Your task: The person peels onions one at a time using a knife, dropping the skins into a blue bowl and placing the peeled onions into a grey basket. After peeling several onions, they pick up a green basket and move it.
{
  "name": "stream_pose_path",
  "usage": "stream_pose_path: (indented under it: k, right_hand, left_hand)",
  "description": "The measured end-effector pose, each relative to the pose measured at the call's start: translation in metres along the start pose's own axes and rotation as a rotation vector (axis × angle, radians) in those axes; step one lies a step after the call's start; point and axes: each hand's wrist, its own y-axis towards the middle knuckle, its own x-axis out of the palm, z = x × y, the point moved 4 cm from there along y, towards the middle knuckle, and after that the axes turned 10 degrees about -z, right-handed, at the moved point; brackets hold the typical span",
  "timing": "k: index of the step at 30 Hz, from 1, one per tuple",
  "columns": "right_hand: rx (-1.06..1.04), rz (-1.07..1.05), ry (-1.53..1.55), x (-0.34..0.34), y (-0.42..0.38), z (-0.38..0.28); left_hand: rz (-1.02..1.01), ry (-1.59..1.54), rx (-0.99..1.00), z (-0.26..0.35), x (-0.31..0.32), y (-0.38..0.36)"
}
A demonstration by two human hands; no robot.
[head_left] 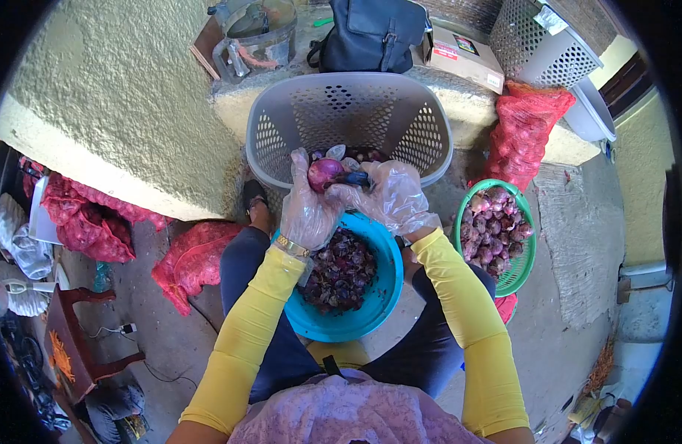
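Note:
My left hand, in a clear plastic glove, is closed around a red onion. Beside it my right hand, gloved the same way, grips a small dark-handled tool against the onion; its blade cannot be made out. Both hands are above the near rim of a grey perforated basket, with some onions low inside. Below them, between my legs, a blue basin holds dark onion skins and scraps.
To the right, a green basket holds many onions, with a red mesh sack behind it. More red sacks lie at left near a wooden stool. A black bag, a carton and a clear bucket stand on the ledge.

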Motion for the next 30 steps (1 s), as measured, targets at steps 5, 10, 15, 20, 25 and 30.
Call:
stream_pose_path:
  k: [5, 10, 15, 20, 25, 30]
  right_hand:
    - [0.088, -0.047, 0.045, -0.006, 0.001, -0.005]
    - [0.056, -0.031, 0.04, 0.0, 0.001, 0.001]
    - [0.019, -0.008, 0.036, -0.002, 0.0, -0.002]
    - [0.05, -0.096, 0.037, 0.002, 0.001, 0.002]
    - [0.074, -0.058, 0.055, -0.008, 0.0, -0.004]
    - [0.013, 0.045, 0.026, -0.004, 0.0, 0.0]
  left_hand:
    - [-0.13, -0.022, -0.019, -0.001, -0.016, 0.005]
    - [-0.164, -0.049, -0.022, -0.002, -0.014, 0.005]
    - [-0.141, -0.062, -0.005, 0.0, -0.012, 0.006]
    - [-0.148, -0.033, -0.005, 0.0, -0.015, 0.006]
    - [-0.127, -0.027, 0.004, 0.001, -0.014, 0.007]
    - [-0.121, -0.051, 0.003, 0.0, -0.012, 0.006]
